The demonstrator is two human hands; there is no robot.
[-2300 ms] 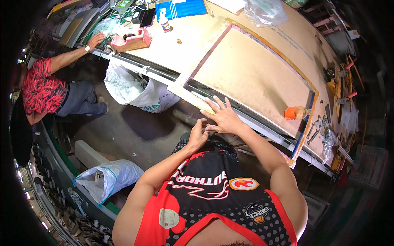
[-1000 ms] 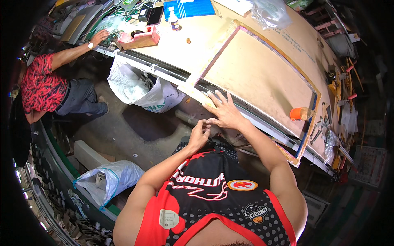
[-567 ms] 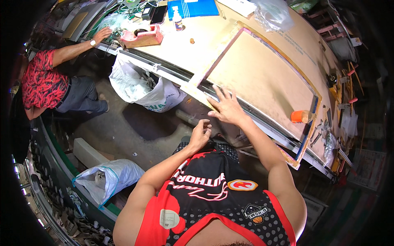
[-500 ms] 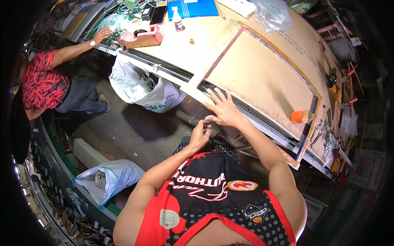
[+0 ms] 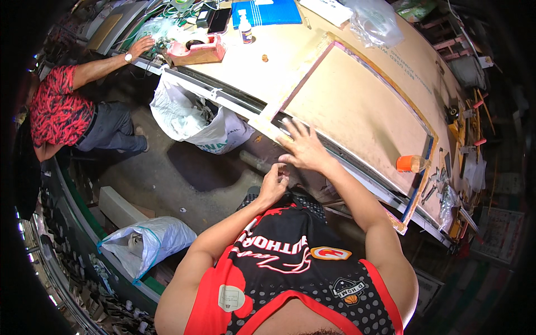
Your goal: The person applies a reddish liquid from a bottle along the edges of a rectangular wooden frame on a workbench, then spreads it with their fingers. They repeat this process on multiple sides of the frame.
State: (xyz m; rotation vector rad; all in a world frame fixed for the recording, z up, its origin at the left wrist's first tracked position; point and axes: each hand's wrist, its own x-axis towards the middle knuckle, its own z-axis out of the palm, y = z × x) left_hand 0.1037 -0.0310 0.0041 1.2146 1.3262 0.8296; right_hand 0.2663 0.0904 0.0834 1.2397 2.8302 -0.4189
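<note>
My right hand [image 5: 306, 147] is open, its fingers spread over the near rail of a large wooden frame [image 5: 303, 84]. The frame lies on the tabletop, and its near side juts past the table edge. Below and left of that hand, my left hand [image 5: 273, 183] is closed, with the fingers curled in front of my waist. Whatever it may hold is too small or hidden to make out. The right thumb points at the left fingertips, close to them; I cannot tell if they touch. An orange jar [image 5: 410, 163] lies on its side at the frame's right end.
A pink tape dispenser [image 5: 196, 51], a white bottle [image 5: 245, 30] and a blue sheet [image 5: 268, 14] sit on the table [image 5: 237, 70]. White sacks hang from its edge [image 5: 192, 125] and lie lower left [image 5: 162, 240]. Another person [image 5: 67, 106] reaches to the table's left end.
The view has shifted slightly, so the table things appear a little to the right. Both hands stay nearly where they were, the right fingers having moved only a little.
</note>
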